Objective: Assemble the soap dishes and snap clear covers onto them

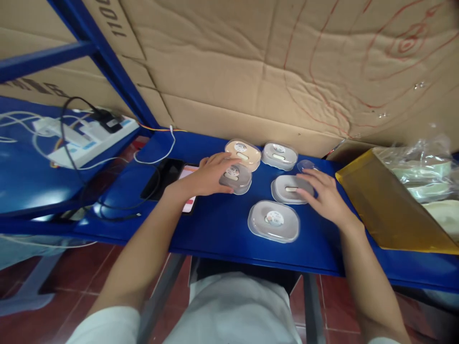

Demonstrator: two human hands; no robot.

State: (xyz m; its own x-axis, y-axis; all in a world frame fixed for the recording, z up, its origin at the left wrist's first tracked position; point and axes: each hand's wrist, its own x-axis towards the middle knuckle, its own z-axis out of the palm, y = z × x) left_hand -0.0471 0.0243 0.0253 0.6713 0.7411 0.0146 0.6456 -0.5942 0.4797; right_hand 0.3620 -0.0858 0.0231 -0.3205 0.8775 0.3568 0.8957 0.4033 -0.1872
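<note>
Two containers were being handled at once, one at each hand, and this was judged to be a step of positioning or taking hold. The left grey container (244,182) was set on the blue table (215,234), just in front of a peach container (251,154), with its left end partly covered by the left hand (211,177). Thumb and fingers were spread about that end in a moderately wide grip; whether it was firmly clasped could not be told. The right grey container (280,188) was reached from its right end by the right hand (327,192), whose grip was also parted, its firmness unclear. For either to be shifted, the fingers and thumb would need to be closed on opposite rims. Both were laid flat, lids up. The right one's long axis was run left to right, its pale strip likewise; the left one's was partly hidden, though its strip was aligned roughly crosswise.
</note>
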